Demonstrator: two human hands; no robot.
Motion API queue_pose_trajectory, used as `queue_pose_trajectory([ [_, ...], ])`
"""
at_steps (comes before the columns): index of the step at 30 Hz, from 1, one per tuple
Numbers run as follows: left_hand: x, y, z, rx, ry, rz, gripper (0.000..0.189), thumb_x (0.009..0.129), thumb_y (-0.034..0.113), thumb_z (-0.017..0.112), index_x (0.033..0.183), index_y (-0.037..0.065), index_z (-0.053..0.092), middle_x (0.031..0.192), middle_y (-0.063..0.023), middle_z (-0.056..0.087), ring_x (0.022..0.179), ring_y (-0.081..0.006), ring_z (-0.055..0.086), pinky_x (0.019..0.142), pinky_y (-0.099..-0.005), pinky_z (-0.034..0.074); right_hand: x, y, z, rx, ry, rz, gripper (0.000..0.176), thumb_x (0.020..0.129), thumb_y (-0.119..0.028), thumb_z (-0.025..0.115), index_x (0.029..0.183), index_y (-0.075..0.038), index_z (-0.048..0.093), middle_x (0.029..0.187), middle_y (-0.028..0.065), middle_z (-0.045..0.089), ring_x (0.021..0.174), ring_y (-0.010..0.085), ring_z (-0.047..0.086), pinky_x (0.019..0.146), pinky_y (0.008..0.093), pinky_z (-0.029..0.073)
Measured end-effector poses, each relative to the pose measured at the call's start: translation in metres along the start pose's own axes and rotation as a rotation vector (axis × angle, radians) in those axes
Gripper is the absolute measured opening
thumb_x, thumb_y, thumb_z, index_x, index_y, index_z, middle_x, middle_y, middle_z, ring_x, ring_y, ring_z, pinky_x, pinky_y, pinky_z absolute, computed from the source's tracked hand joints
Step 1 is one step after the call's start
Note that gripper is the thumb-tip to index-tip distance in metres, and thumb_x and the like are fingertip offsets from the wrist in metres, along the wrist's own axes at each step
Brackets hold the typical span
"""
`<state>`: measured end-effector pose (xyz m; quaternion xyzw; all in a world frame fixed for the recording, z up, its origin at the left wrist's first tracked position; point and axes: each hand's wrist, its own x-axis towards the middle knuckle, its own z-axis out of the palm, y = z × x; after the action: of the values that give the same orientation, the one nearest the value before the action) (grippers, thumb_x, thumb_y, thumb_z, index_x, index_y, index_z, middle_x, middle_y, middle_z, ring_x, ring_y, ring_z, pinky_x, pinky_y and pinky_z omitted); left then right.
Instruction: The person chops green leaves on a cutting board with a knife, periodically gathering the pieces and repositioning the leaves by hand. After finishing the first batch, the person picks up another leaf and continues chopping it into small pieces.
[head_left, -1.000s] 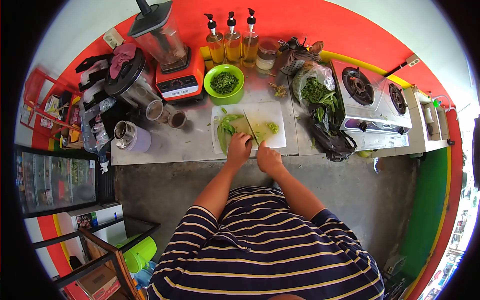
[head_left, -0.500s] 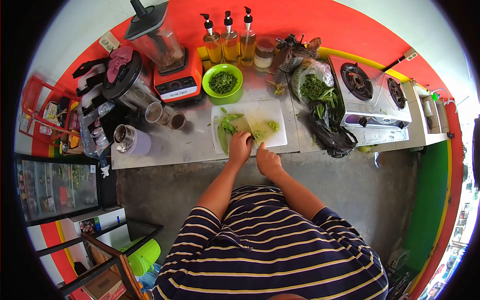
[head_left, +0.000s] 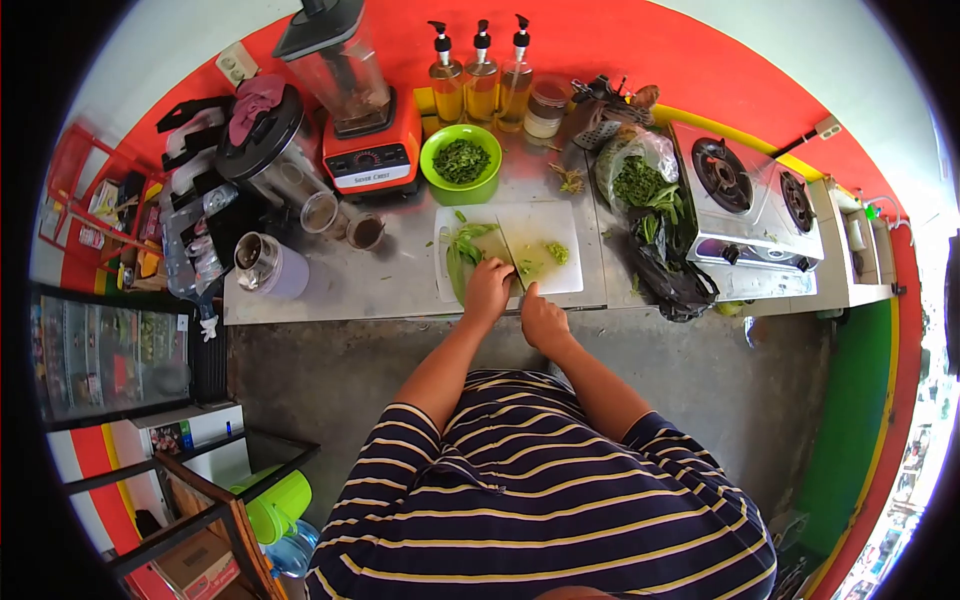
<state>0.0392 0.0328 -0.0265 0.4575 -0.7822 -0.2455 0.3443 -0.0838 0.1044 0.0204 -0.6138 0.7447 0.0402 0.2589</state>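
1. Knife [head_left: 509, 245]: thin, straight blade slanting away from the right hand [head_left: 545, 322], which grips it
2. Leafy greens [head_left: 463, 250]: long, limp, bright green, lying left of the blade by the left hand [head_left: 489, 288]
3. Chopped greens [head_left: 557, 253]: small, light-green bits in a loose heap right of the blade
4. Cutting board [head_left: 560, 222]: white, rectangular, flat beneath them all

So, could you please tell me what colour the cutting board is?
The cutting board is white, which shows best in the head view.
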Motion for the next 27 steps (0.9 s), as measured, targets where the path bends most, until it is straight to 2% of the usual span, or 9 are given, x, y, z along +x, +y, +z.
queue_pose_trajectory([
  [3,-0.001,-0.005,-0.010,0.025,-0.044,0.066,0.009,0.083,0.008,0.068,0.089,0.004,0.072,0.090,-0.0123,0.063,0.093,-0.0334,0.060,0.083,-0.0432,0.049,0.004,-0.002,-0.011,-0.030,-0.014,-0.008,0.029,0.092,-0.011,0.053,0.117,0.003,0.044,0.104,0.0282,0.070,0.100,0.0411,0.070,0.087,0.0482,0.056],
  [5,0.004,-0.008,-0.019,0.020,-0.196,0.143,0.009,0.082,0.007,0.069,0.089,0.003,0.072,0.090,-0.0133,0.062,0.093,-0.0344,0.061,0.083,-0.0442,0.049,-0.001,-0.008,-0.025,-0.053,-0.038,0.012,0.031,0.092,-0.010,0.055,0.119,0.003,0.045,0.108,0.0277,0.069,0.102,0.0386,0.071,0.088,0.0473,0.056],
  [8,0.013,-0.013,-0.025,-0.016,-0.276,0.126,0.009,0.081,0.005,0.069,0.089,0.002,0.073,0.091,-0.0134,0.065,0.092,-0.0344,0.062,0.082,-0.0440,0.050,-0.011,-0.012,-0.024,-0.133,-0.047,0.003,0.033,0.091,-0.009,0.058,0.118,0.004,0.045,0.105,0.0260,0.070,0.099,0.0378,0.072,0.085,0.0454,0.057],
  [12,0.015,-0.014,-0.020,-0.055,-0.238,0.039,0.010,0.080,0.004,0.070,0.088,0.000,0.073,0.094,-0.0141,0.067,0.091,-0.0354,0.064,0.080,-0.0442,0.051,-0.015,-0.015,-0.001,-0.127,0.007,0.006,0.033,0.090,-0.008,0.059,0.117,0.004,0.045,0.102,0.0245,0.072,0.096,0.0362,0.073,0.081,0.0432,0.059],
  [14,0.015,-0.016,-0.018,-0.061,-0.203,0.032,0.013,0.078,0.004,0.071,0.090,0.000,0.074,0.096,-0.0143,0.069,0.091,-0.0361,0.065,0.080,-0.0443,0.051,-0.007,-0.015,0.003,-0.021,0.012,0.053,0.034,0.090,-0.009,0.056,0.119,0.003,0.043,0.106,0.0277,0.070,0.101,0.0394,0.070,0.088,0.0472,0.056],
  [19,0.018,-0.011,-0.018,-0.110,-0.174,-0.052,0.009,0.077,0.006,0.074,0.083,0.001,0.069,0.086,-0.0149,0.064,0.085,-0.0342,0.066,0.075,-0.0418,0.053,0.000,-0.012,-0.004,-0.018,0.033,0.045,0.036,0.091,-0.009,0.056,0.121,0.004,0.042,0.102,0.0265,0.071,0.098,0.0396,0.071,0.086,0.0470,0.057],
  [23,0.017,-0.007,-0.022,-0.015,-0.240,-0.025,0.009,0.078,0.007,0.073,0.085,0.002,0.071,0.089,-0.0146,0.065,0.086,-0.0341,0.066,0.076,-0.0424,0.053,-0.011,-0.021,-0.001,-0.062,0.022,0.063,0.035,0.092,-0.011,0.055,0.121,0.004,0.042,0.099,0.0258,0.072,0.097,0.0399,0.071,0.085,0.0467,0.057],
  [25,0.013,-0.008,-0.018,-0.022,-0.142,0.024,0.009,0.078,0.005,0.070,0.086,0.002,0.071,0.092,-0.0150,0.065,0.087,-0.0363,0.063,0.079,-0.0456,0.051,-0.008,-0.025,0.007,-0.041,0.039,0.064,0.035,0.092,-0.011,0.055,0.121,0.004,0.042,0.099,0.0262,0.071,0.097,0.0398,0.071,0.085,0.0467,0.057],
  [27,0.012,-0.011,-0.018,-0.002,-0.162,0.049,0.010,0.078,0.005,0.070,0.087,0.002,0.072,0.093,-0.0146,0.065,0.088,-0.0362,0.063,0.080,-0.0454,0.051,-0.002,-0.025,0.009,-0.018,0.050,0.067,0.034,0.092,-0.010,0.054,0.121,0.004,0.042,0.100,0.0265,0.071,0.097,0.0398,0.071,0.086,0.0468,0.057],
])
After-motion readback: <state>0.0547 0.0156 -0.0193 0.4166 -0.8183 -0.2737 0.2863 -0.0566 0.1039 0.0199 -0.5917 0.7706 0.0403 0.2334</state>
